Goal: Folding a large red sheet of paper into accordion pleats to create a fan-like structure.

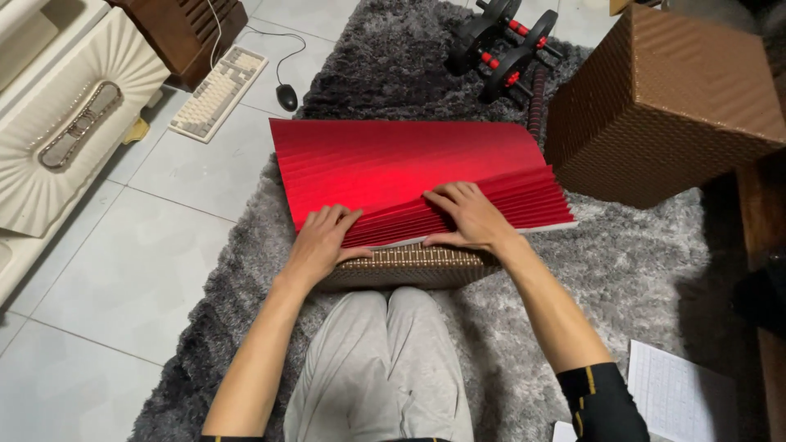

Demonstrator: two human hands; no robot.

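Fingers: both hands spread flat, clamped on nothing | left hand (322,242) on near-left edge of red pleated sheet (393,168), thumb under edge | right hand (469,217) on pleats, near right | sheet lies on brown woven box (401,267), on grey shag rug (622,254)

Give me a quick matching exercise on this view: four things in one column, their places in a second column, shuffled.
Things:
1. red pleated sheet
2. keyboard
3. dumbbells
4. brown woven box

Places:
A. on the tiled floor, upper left
B. at the far edge of the grey rug
C. under both hands, on a low woven box
D. on the rug, at the right

Pairs: 1-C, 2-A, 3-B, 4-D. The left hand and right hand press flat on the sheet's folds.
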